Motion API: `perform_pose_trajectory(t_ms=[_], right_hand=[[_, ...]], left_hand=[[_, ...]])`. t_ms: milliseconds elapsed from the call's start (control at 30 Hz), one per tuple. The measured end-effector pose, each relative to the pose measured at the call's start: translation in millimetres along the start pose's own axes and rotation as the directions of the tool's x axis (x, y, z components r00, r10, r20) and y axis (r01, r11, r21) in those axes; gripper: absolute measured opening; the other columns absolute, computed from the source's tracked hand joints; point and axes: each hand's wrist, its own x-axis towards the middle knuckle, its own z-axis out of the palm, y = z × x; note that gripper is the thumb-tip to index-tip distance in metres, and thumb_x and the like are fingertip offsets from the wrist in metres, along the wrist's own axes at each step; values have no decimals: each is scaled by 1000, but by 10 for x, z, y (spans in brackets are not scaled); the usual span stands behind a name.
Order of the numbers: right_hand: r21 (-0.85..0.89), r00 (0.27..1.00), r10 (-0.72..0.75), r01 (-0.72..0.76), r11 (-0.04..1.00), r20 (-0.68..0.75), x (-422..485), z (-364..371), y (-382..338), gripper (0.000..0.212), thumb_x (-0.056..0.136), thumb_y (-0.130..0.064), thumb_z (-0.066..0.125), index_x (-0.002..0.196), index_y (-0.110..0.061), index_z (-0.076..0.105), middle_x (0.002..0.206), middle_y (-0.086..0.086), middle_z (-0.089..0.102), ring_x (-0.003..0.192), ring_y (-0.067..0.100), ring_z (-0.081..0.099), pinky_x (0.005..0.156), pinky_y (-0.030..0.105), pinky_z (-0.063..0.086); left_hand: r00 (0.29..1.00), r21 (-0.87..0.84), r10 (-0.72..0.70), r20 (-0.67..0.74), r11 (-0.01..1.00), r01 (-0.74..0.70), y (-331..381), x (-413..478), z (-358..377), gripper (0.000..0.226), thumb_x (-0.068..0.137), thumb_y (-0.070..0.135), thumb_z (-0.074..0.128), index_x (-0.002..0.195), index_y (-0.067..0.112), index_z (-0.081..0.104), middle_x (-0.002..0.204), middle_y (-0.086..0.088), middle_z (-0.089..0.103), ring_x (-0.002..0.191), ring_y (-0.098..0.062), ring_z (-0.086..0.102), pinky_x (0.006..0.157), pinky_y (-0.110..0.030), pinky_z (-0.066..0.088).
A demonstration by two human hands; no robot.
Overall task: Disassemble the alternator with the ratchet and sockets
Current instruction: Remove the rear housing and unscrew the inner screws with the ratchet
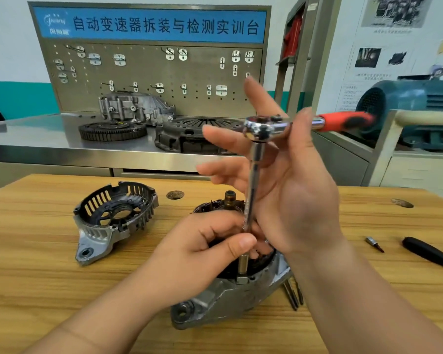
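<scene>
The alternator body [223, 300] rests on the wooden table, its rotor shaft [230, 195] sticking up behind my hands. A ratchet [264, 123] with a red and black handle [343, 120] stands above it on a long chrome extension [253, 180], whose socket [242, 264] sits on a bolt at the housing's near rim. My left hand [210, 241] pinches the lower extension between thumb and fingers. My right hand [279, 169] is spread, fingers apart, around the ratchet head, with the handle passing behind the palm. The removed rear cover [113, 221] lies to the left.
A small bit [374, 243] and a black handle [430, 254] lie on the table at right. Long bolts [293, 295] lie beside the alternator. Behind stands a steel bench with a flywheel [112, 131], a clutch cover [189, 135] and a pegboard [151, 75].
</scene>
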Motion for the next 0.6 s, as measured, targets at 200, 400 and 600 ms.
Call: perform_pose_trajectory(t_ms=[200, 400, 600], right_hand=[[-193, 985, -170, 165, 967, -11, 82, 34, -73, 33, 87, -37, 52, 118, -31, 58, 122, 0, 63, 104, 21, 63, 74, 31, 52], [-76, 998, -53, 50, 996, -40, 77, 0, -33, 40, 90, -46, 37, 121, -29, 55, 114, -3, 69, 84, 23, 69, 77, 34, 51], [-136, 994, -85, 76, 988, -63, 38, -30, -51, 32, 96, -35, 41, 122, -26, 56, 113, 2, 68, 98, 25, 64, 77, 30, 50]], left_hand=[[1000, 27, 24, -17, 999, -23, 10, 20, 10, 18, 83, 27, 61, 81, 12, 70, 77, 3, 74, 76, -9, 69, 74, -19, 52], [1000, 10, 21, -20, 1000, -21, 28, 11, 21, 12, 84, 16, 60, 88, 18, 70, 79, 2, 74, 74, -9, 70, 71, -16, 52], [1000, -2, 14, -7, 1000, -14, 34, -5, 14, 13, 85, 13, 57, 87, 11, 69, 79, 1, 74, 76, -6, 69, 71, -15, 51]])
